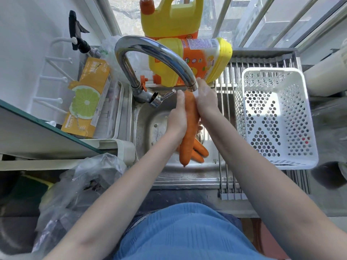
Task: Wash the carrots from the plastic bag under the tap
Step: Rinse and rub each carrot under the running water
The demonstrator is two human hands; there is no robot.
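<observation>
The chrome tap spout's [154, 53] mouth is hiding behind the right hand [205, 99]. Both palms are covering the held long orange carrot's [188, 132] upper part, which is masking two more orange carrots [200, 150] by the steel sink's [146, 128] drain. Any running water is blurring beyond telling.

Home kitchen: sink [148, 128], tap [150, 51], detergent jugs [189, 59].
</observation>
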